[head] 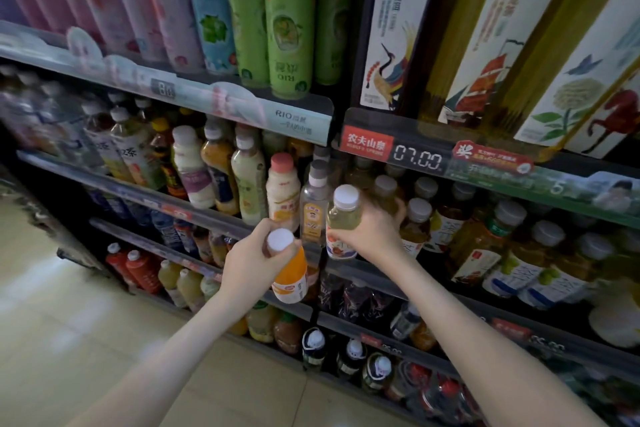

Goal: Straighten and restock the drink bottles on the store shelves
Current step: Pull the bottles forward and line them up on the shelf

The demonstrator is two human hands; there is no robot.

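In front of the dark middle shelf rail [138, 196], two bottles are being held clear of the rows, and neither is resting on the shelf. A squat plastic bottle of orange drink with a white cap [291, 274] is being gripped by the left hand [251, 262], whose fingers are curled closely round the neck just below the cap; the bottle is hanging tilted. A clear plastic bottle of pale yellow drink with a white cap [343, 218] is being gripped by the right hand [375, 230], with the fingers wrapped round the body and the thumb laid across the label. It is being held nearly upright, just beside a clear grey-capped bottle [315, 208] at the front of its row. The step in hand is judged to be placement. Each bottle is best guided base first into a row of its own kind, label outward, without the neighbouring amber tea bottles [415, 225] being knocked. The intended gap cannot be told. A lower grip on the orange bottle is advised, since a neck hold is giving little control of tilt.
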